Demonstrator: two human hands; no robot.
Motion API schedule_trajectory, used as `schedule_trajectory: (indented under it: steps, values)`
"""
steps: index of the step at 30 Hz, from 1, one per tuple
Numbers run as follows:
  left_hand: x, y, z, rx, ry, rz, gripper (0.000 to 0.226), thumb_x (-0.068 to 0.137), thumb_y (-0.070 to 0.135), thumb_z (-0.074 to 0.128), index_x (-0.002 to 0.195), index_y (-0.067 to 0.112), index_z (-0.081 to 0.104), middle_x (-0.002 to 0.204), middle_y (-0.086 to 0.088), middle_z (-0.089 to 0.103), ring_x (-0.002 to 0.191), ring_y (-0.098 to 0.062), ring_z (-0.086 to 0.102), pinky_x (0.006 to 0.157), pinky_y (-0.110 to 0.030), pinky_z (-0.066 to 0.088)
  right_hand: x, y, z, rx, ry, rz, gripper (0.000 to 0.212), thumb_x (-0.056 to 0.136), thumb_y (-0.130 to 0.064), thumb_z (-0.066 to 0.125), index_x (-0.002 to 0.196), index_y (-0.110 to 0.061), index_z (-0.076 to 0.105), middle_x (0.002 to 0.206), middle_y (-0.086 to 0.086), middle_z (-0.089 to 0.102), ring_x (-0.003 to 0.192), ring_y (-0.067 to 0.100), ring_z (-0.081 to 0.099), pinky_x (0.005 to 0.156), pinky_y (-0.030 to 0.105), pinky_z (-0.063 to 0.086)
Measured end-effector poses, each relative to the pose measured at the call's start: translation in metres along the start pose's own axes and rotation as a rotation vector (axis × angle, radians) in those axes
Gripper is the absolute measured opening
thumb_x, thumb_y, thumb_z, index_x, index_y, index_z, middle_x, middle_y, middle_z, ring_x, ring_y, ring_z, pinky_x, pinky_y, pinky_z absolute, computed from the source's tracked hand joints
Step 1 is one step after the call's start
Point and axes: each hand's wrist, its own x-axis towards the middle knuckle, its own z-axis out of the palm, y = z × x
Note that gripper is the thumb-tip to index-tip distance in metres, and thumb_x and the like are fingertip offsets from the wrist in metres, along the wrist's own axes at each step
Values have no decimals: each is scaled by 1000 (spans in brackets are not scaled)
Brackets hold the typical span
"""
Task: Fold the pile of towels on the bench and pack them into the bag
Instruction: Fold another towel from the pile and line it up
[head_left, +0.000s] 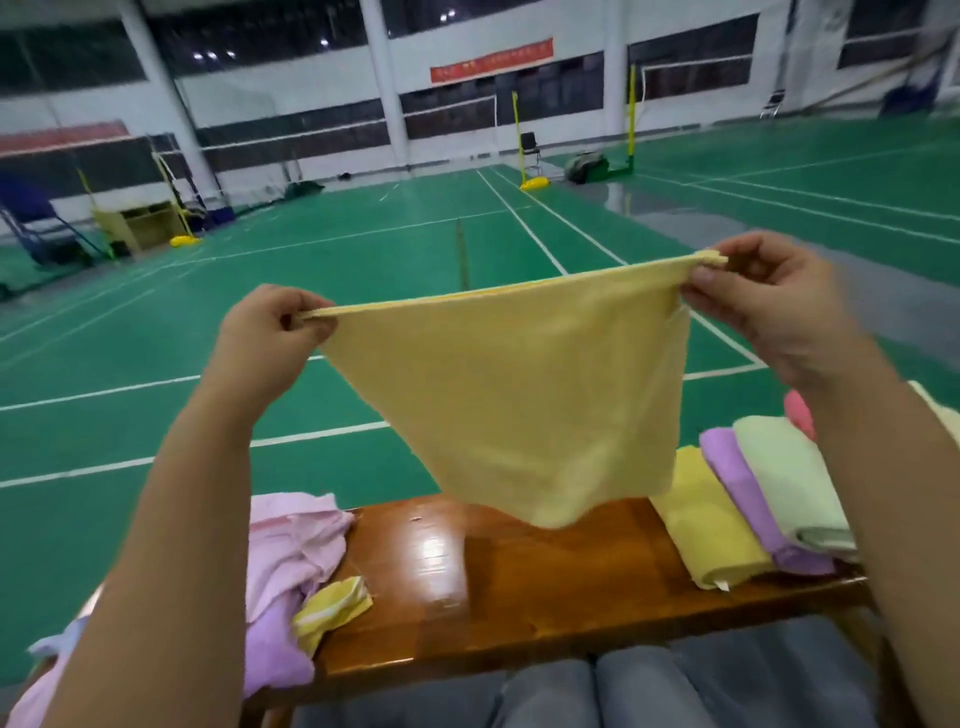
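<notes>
knees in grey cloth | glossy wooden bench | both grips pinch soft yellow towel corners: left hand, right hand

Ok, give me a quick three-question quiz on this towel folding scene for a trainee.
1. True or false: both hands pinch the top corners of the yellow towel, left hand, right hand.
2. Which folded towel on the bench lies nearest its bare middle: A) green towel, B) purple towel, C) folded yellow towel?
3. Fill in: the unfolded pile lies on the person's ____ side.

Key: 1 true; 2 C; 3 left.
</notes>
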Motion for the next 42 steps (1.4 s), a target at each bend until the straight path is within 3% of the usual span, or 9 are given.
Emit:
schedule_trajectory:
  steps: [4, 7, 10, 12, 17, 21, 23, 30, 42]
  values:
    - [-11, -10, -11, -327, -125, -125, 15, 79, 13, 76, 75, 26, 69, 71, 4, 55, 64, -9, 46, 59, -15, 36, 4, 3, -9, -176, -9, 46, 18, 79, -10, 71, 73, -24, 61, 58, -14, 60, 56, -1, 53, 50, 13, 40]
    - [-29, -15, -16, -824, -197, -158, 21, 59, 34, 87, 73, 25, 74, 70, 12, 63, 68, -3, 56, 69, -15, 46, -3, 2, -17, -61, -56, 62, 27, 49, -38, 86, 67, -28, 69, 61, -14, 61, 59, 2, 52, 55, 16, 40]
    - [-40, -15, -17, -1042, -214, -200, 25, 56, 37, 86, 70, 23, 71, 64, 11, 59, 59, -2, 54, 56, -15, 48, -5, 5, -21, 97, -180, 80, 44, 35, -45, 93, 68, -27, 70, 65, -12, 63, 62, 3, 58, 60, 16, 49]
    - [-44, -12, -15, -1064, -174, -287, 7, 69, 27, 74, 65, 23, 69, 59, 11, 55, 52, -2, 51, 48, -14, 44, -6, 6, -21, 162, -253, 154, 45, 34, -42, 95, 68, -25, 70, 64, -10, 62, 59, 4, 59, 58, 17, 51]
    - [-49, -15, 9, -1157, -51, -513, 23, 95, 12, 47, 76, 15, 60, 60, 4, 61, 53, -7, 59, 51, -18, 51, -6, 27, -8, 151, -174, 463, 60, 25, -33, 98, 73, -16, 67, 65, -2, 61, 55, 7, 59, 54, 19, 54]
    - [-59, -14, 43, -1143, -100, -758, 14, 95, 18, 54, 84, 9, 58, 62, -1, 64, 55, -12, 62, 54, -23, 55, -14, 49, 18, 261, 78, 669, 6, 82, -7, 67, 85, -7, 62, 74, 4, 62, 67, 11, 59, 59, 20, 57]
    - [-70, -6, 61, -1091, -109, -776, 14, 94, 16, 56, 82, 9, 56, 57, -1, 61, 49, -11, 58, 48, -20, 50, -23, 60, 31, 218, 111, 685, 8, 90, -2, 57, 83, -6, 61, 73, 4, 62, 66, 10, 60, 58, 20, 57]
    - [-121, 56, 100, -998, -204, -742, 10, 87, 9, 67, 86, 7, 58, 75, -8, 56, 65, -18, 53, 61, -28, 50, -71, 73, 69, -123, 96, 501, 16, 81, -6, 71, 77, -12, 57, 69, 2, 62, 63, 16, 56, 57, 27, 47]
    - [-152, 99, 88, -949, -285, -610, 10, 83, 3, 70, 92, 7, 71, 84, -9, 74, 81, -20, 72, 72, -26, 58, -126, 45, 94, -580, 4, 175, 16, 79, -21, 75, 78, -29, 61, 72, -14, 65, 75, -6, 61, 59, 7, 47]
